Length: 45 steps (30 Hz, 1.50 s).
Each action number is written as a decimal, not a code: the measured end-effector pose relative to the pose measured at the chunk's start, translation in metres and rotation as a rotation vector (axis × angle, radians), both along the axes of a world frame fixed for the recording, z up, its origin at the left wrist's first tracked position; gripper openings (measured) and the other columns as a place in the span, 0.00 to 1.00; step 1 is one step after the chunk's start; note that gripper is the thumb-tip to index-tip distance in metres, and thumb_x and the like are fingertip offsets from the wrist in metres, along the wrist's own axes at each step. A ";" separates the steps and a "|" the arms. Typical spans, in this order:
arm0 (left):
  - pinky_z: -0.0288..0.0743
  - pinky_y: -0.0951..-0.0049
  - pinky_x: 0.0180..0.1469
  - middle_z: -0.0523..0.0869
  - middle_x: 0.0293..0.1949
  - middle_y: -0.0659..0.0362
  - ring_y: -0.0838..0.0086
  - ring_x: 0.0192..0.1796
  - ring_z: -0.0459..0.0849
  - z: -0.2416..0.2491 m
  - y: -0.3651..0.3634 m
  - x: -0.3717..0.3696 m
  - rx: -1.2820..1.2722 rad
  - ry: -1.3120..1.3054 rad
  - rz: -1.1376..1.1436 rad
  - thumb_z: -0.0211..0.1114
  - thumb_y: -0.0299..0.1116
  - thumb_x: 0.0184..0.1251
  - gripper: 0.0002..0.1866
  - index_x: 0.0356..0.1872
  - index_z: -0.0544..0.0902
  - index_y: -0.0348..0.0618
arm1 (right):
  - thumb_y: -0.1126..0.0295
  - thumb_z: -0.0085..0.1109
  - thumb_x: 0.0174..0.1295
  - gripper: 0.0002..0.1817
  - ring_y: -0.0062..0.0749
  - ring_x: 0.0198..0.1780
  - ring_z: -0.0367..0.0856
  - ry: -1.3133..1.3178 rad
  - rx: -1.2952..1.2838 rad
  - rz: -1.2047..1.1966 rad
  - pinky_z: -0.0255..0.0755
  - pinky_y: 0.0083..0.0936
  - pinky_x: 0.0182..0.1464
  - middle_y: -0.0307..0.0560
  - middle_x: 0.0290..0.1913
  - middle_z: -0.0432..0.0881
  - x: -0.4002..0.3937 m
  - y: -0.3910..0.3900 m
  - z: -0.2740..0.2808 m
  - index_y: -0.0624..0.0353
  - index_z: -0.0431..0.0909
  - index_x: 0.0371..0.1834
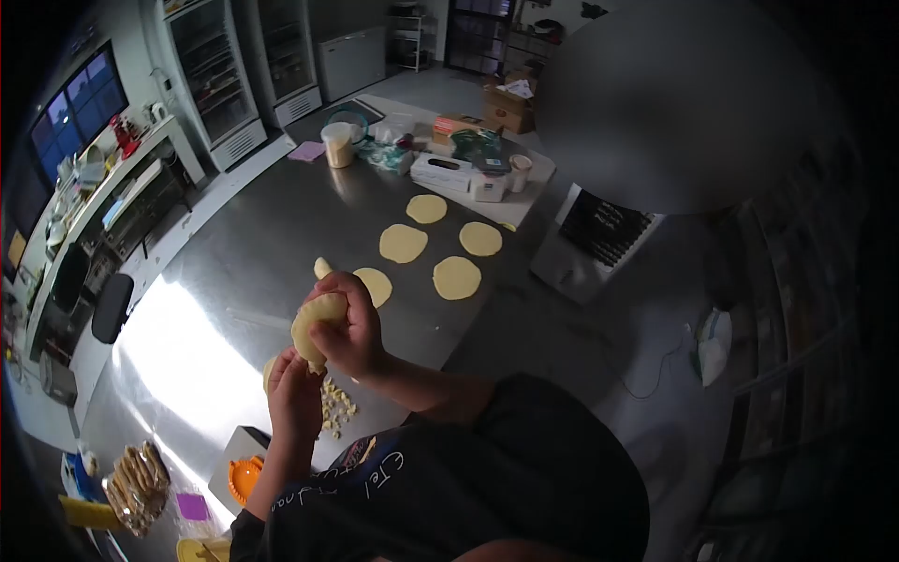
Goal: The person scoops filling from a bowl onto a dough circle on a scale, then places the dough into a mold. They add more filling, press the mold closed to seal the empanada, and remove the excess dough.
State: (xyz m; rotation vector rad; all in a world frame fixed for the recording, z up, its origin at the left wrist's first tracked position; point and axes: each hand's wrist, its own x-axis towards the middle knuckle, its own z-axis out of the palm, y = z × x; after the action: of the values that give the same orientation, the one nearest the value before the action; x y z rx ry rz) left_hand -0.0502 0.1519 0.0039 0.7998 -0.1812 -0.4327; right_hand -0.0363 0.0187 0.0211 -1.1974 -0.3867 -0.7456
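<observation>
A folded piece of pale dough (pixel 315 324) with a crimped edge is held above the steel table (pixel 262 225). My right hand (pixel 358 330) is wrapped round its upper part, thumb across it. With its fingers pinched, my left hand (pixel 292 393) grips the dough's lower tip. Several flat dough rounds (pixel 404 244) lie beyond the hands, one partly hidden behind my right hand. Another pale piece (pixel 322 268) sits just past that hand, and one more shows partly beside my left fingers. Small yellowish bits (pixel 337 408) are scattered beneath my hands.
An orange crimping mould (pixel 245 480) lies at the near left by a bagged brown food (pixel 139 487). At the table's far end stand a tub (pixel 338 147), boxes (pixel 442 172) and a scale-like container (pixel 490 180). A laptop (pixel 599 234) is at the right.
</observation>
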 end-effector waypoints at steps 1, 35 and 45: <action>0.68 0.77 0.48 0.80 0.40 0.59 0.76 0.43 0.77 -0.002 -0.010 0.001 0.119 -0.096 0.073 0.55 0.30 0.66 0.11 0.45 0.76 0.37 | 0.75 0.54 0.50 0.22 0.26 0.42 0.74 -0.022 -0.008 -0.037 0.70 0.22 0.45 0.45 0.40 0.72 0.003 -0.010 -0.001 0.60 0.63 0.51; 0.67 0.61 0.58 0.78 0.48 0.58 0.69 0.54 0.76 0.023 -0.349 0.090 0.089 -0.165 0.075 0.52 0.37 0.67 0.17 0.54 0.71 0.40 | 0.66 0.65 0.53 0.31 0.29 0.39 0.76 -0.318 0.161 -0.029 0.74 0.26 0.41 0.50 0.39 0.74 0.110 -0.339 0.025 0.58 0.55 0.55; 0.64 0.80 0.47 0.80 0.35 0.62 0.79 0.40 0.74 0.023 -0.363 0.101 0.308 -0.421 0.524 0.59 0.27 0.64 0.08 0.39 0.80 0.34 | 0.63 0.65 0.55 0.32 0.30 0.40 0.76 -0.294 0.239 -0.013 0.73 0.26 0.42 0.50 0.39 0.74 0.118 -0.336 0.030 0.56 0.54 0.56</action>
State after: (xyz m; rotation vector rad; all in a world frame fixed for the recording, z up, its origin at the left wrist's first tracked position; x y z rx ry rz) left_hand 0.0511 -0.2115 0.0274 1.1957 -0.2891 0.2151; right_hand 0.0816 -0.3172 0.0506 -0.8686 -0.5170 -0.9553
